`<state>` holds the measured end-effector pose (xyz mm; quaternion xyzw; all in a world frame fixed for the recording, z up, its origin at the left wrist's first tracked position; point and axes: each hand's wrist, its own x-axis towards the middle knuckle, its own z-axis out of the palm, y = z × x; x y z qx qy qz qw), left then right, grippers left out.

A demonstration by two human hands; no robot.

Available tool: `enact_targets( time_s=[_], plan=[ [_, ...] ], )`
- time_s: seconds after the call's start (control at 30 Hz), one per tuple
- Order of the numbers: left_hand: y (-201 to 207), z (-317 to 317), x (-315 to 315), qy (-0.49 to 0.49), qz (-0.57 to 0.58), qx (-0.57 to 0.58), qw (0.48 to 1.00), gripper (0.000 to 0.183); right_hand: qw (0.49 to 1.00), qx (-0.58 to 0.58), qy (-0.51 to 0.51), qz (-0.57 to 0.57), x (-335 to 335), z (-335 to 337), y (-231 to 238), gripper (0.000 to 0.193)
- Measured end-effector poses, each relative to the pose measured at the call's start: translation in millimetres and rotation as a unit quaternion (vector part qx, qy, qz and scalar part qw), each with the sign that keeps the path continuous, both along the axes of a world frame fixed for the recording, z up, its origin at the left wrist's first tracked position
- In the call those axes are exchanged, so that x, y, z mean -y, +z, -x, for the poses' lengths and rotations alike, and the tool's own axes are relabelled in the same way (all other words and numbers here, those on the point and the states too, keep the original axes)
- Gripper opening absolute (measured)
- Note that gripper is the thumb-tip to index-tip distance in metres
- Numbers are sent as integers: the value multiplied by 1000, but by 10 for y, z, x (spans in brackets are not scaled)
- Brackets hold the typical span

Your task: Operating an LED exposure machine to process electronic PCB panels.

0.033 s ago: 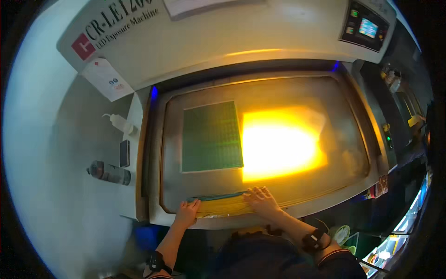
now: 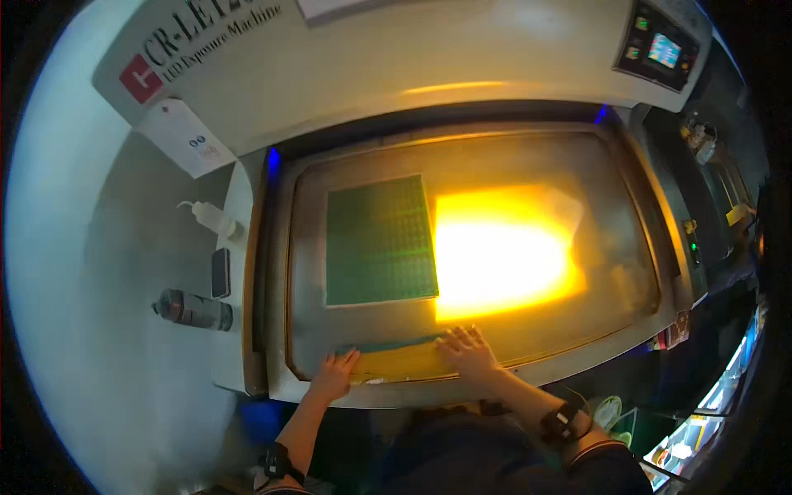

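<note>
Exposure bed (image 2: 495, 157) carries green panel (image 2: 379, 241) (glare beside).

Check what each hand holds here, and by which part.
Neither grips anything: left hand and right hand press flat on the two ends of the thin yellow-green sheet at the tray's front edge.

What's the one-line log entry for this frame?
left hand: flat on yellow sheet, left end | right hand: flat on its right end | green panel: on tray glass, untouched | glare patch: right of panel

A board (image 2: 379, 241) lies left on the machine bed (image 2: 511, 330); both hands rest at its front edge.
</note>
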<state>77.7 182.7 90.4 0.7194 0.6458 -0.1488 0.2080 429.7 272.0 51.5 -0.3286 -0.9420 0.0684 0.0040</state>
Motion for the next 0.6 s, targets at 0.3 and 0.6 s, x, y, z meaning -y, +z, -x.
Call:
enact_targets(
  time_s=[0.3,0.6],
  plan=[
    [112,1398,-3244,62,83,131,986,71,968,83,-51,231,-3256,1395,6,83],
    [-780,2361,-5246,9,-225,3,974,70,994,18,-103,-37,-5182,2431,-427,74]
  ],
)
